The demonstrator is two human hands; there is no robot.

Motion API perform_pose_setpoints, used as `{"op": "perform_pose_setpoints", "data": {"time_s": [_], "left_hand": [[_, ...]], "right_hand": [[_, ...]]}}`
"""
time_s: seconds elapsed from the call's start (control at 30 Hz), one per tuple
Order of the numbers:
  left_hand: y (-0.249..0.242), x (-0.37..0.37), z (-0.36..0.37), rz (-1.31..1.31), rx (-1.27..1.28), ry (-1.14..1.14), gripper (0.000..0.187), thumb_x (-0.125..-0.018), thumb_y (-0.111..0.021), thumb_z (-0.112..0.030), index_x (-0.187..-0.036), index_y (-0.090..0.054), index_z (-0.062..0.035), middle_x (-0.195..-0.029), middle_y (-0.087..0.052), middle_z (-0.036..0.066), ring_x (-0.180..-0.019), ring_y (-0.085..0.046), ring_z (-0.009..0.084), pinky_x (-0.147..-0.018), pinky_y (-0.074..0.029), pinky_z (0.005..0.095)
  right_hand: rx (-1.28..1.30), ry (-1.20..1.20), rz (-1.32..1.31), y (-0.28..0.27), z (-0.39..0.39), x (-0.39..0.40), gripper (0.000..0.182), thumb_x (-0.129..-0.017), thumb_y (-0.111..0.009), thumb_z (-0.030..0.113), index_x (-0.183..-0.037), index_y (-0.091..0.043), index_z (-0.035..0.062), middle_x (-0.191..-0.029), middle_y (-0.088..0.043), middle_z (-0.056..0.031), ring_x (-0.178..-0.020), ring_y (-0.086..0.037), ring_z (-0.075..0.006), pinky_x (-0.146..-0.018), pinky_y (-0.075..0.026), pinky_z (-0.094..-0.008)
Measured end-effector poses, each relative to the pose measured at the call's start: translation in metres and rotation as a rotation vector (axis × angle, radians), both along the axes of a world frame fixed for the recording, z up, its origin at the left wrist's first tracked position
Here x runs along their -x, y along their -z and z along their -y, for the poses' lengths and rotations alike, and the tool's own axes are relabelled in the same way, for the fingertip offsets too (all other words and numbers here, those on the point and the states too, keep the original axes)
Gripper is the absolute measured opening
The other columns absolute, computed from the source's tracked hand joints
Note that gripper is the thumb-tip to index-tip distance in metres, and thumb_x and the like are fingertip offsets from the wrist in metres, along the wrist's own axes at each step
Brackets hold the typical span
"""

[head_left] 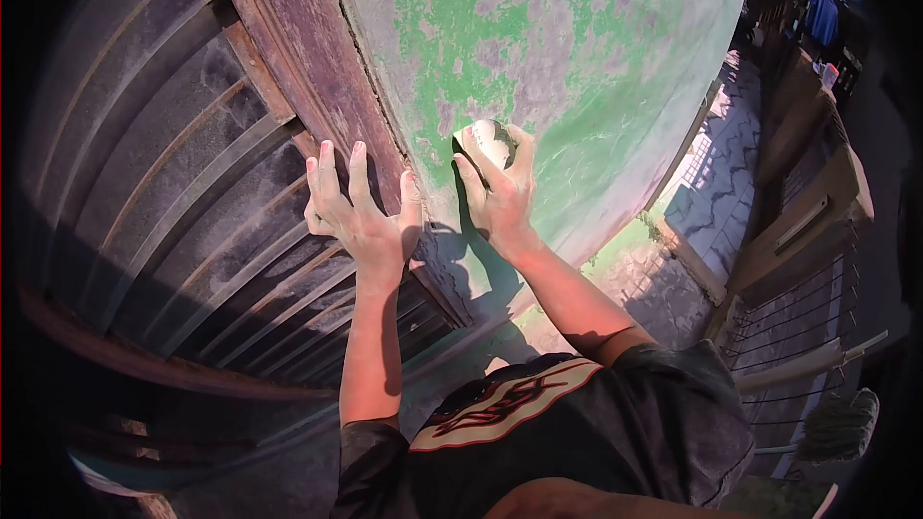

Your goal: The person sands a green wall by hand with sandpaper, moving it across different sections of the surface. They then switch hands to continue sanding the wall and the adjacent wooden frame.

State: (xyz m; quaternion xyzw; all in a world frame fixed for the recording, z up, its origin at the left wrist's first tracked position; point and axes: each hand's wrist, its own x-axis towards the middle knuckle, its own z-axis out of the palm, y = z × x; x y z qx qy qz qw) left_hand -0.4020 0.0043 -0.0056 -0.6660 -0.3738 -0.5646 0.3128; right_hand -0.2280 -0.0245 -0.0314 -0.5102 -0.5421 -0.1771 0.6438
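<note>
My right hand grips a pale, flat piece that looks like a sheet or pad. It is against the green wall, near the wall's left edge; its exact kind is not clear. Bare grey patches show through the wall's flaking paint. To the left, my left hand is spread wide, fingers pointing up, over the worn brown wooden frame of a barred window. Its thumb lies near the seam between frame and wall. Nothing is in it.
Slatted bars fill the left side behind the frame. At right, a sunlit paved floor runs past the wall. Beyond it stand a wooden panel, wire mesh and a brush head.
</note>
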Motion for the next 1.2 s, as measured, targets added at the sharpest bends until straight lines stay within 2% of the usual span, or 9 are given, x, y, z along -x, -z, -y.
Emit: {"op": "perform_pose_setpoints", "data": {"time_s": [0.13, 0.33, 0.47, 0.63, 0.67, 0.83, 0.93, 1.1, 1.2], "left_hand": [[-0.043, -0.001, -0.003, -0.106, -0.092, 0.033, 0.076, -0.09, -0.082, -0.035, -0.156, -0.053, -0.0141, -0.165, -0.049, 0.015, -0.156, -0.04, 0.0417, -0.119, -0.024, 0.0528], [-0.053, -0.025, -0.026, -0.145, -0.125, -0.1, 0.058, -0.095, -0.073, -0.043, -0.149, -0.063, -0.0231, -0.164, -0.056, 0.003, -0.153, -0.048, 0.0244, -0.121, -0.025, 0.0428], [-0.05, -0.023, -0.029, -0.151, -0.146, -0.087, 0.057, -0.095, -0.073, -0.041, -0.148, -0.064, -0.0226, -0.163, -0.058, 0.003, -0.151, -0.051, 0.0248, -0.121, -0.025, 0.0426], [-0.049, -0.022, -0.027, -0.155, -0.137, -0.089, 0.054, -0.095, -0.073, -0.04, -0.146, -0.065, -0.0221, -0.162, -0.059, 0.003, -0.151, -0.051, 0.0246, -0.12, -0.027, 0.0421], [-0.049, -0.022, -0.027, -0.152, -0.134, -0.084, 0.053, -0.095, -0.074, -0.039, -0.145, -0.066, -0.0222, -0.161, -0.059, 0.003, -0.151, -0.051, 0.0246, -0.12, -0.027, 0.0418], [-0.048, -0.022, -0.028, -0.148, -0.151, -0.055, 0.05, -0.096, -0.073, -0.037, -0.143, -0.067, -0.0225, -0.161, -0.06, 0.003, -0.15, -0.052, 0.0246, -0.118, -0.029, 0.041], [-0.048, -0.022, -0.03, -0.144, -0.172, -0.046, 0.048, -0.097, -0.072, -0.037, -0.143, -0.067, -0.0224, -0.16, -0.06, 0.003, -0.149, -0.053, 0.0245, -0.117, -0.03, 0.0408], [-0.049, -0.021, -0.028, -0.164, -0.16, -0.037, 0.048, -0.096, -0.073, -0.035, -0.141, -0.067, -0.0189, -0.158, -0.062, 0.008, -0.148, -0.054, 0.0271, -0.115, -0.031, 0.0397], [-0.047, -0.021, -0.027, -0.17, -0.154, -0.045, 0.048, -0.096, -0.073, -0.034, -0.141, -0.067, -0.0182, -0.158, -0.062, 0.008, -0.148, -0.055, 0.0271, -0.115, -0.031, 0.0395]], "right_hand": [[-0.036, 0.041, -0.005, -0.01, -0.004, -0.001, 0.036, -0.094, -0.084, 0.017, -0.13, -0.081, 0.0136, -0.131, -0.057, -0.0247, -0.114, -0.067, -0.042, -0.092, -0.059, -0.0453], [-0.088, 0.053, 0.003, -0.027, -0.006, -0.003, 0.038, -0.09, -0.086, 0.019, -0.127, -0.082, 0.0165, -0.128, -0.058, -0.0198, -0.109, -0.069, -0.0392, -0.082, -0.061, -0.0454], [-0.072, 0.079, 0.052, 0.021, -0.003, 0.003, 0.041, -0.087, -0.087, 0.02, -0.128, -0.081, 0.0199, -0.129, -0.059, -0.0179, -0.107, -0.07, -0.0368, -0.079, -0.061, -0.0443], [-0.094, 0.09, 0.042, -0.021, -0.006, 0.001, 0.042, -0.088, -0.087, 0.02, -0.129, -0.08, 0.0195, -0.129, -0.059, -0.017, -0.104, -0.071, -0.0352, -0.075, -0.061, -0.0424], [-0.054, 0.017, -0.014, -0.03, -0.003, 0.003, 0.036, -0.091, -0.084, 0.012, -0.127, -0.082, 0.0139, -0.132, -0.057, -0.0233, -0.107, -0.07, -0.039, -0.087, -0.059, -0.0453], [-0.046, -0.001, -0.019, 0.01, -0.001, 0.007, 0.036, -0.091, -0.083, 0.011, -0.127, -0.082, 0.012, -0.132, -0.056, -0.0253, -0.109, -0.07, -0.0407, -0.088, -0.06, -0.0467], [-0.049, 0.093, 0.07, 0.026, -0.006, 0.004, 0.046, -0.085, -0.088, 0.017, -0.13, -0.08, 0.0195, -0.128, -0.06, -0.018, -0.105, -0.07, -0.0363, -0.076, -0.061, -0.0421], [-0.093, 0.083, 0.06, -0.032, -0.004, 0.002, 0.045, -0.086, -0.087, 0.018, -0.131, -0.079, 0.0195, -0.129, -0.059, -0.0178, -0.105, -0.071, -0.0361, -0.076, -0.061, -0.0418], [-0.048, 0.046, -0.002, -0.03, -0.001, 0.004, 0.037, -0.091, -0.083, 0.012, -0.128, -0.082, 0.0139, -0.132, -0.058, -0.0235, -0.109, -0.071, -0.0403, -0.085, -0.061, -0.0462]]}}
